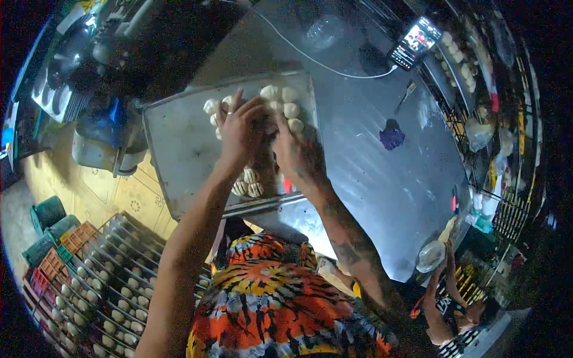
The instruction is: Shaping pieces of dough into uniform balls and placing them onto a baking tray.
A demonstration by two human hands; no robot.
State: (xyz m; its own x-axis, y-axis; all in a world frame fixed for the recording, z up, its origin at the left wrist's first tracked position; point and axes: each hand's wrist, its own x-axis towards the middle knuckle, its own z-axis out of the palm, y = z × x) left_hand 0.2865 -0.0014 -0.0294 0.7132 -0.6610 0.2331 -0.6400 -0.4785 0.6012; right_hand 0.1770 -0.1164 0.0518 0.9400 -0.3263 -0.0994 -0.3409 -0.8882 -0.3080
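A metal tray (179, 149) lies before me with several pale dough balls (291, 110) grouped near its far edge. My left hand (240, 128) reaches in among them, fingers spread and touching or just over the dough. Beside it my right hand (295, 149) stretches its index finger toward the dough; its other fingers curl under and are hidden. A red piece (287, 185), perhaps a handle, shows below the right wrist; I cannot tell whether the hand holds it. Closer to me on the tray sit several dough balls with dark stripes (252, 182), partly behind my left forearm.
A phone (416, 42) with a white cable stands at the far right of the grey table (370, 191). A purple cloth (392, 135) and a brush (406, 97) lie nearby. Racks of dough balls (122, 286) stand lower left. Another person's arms (441, 298) hold a bag at right.
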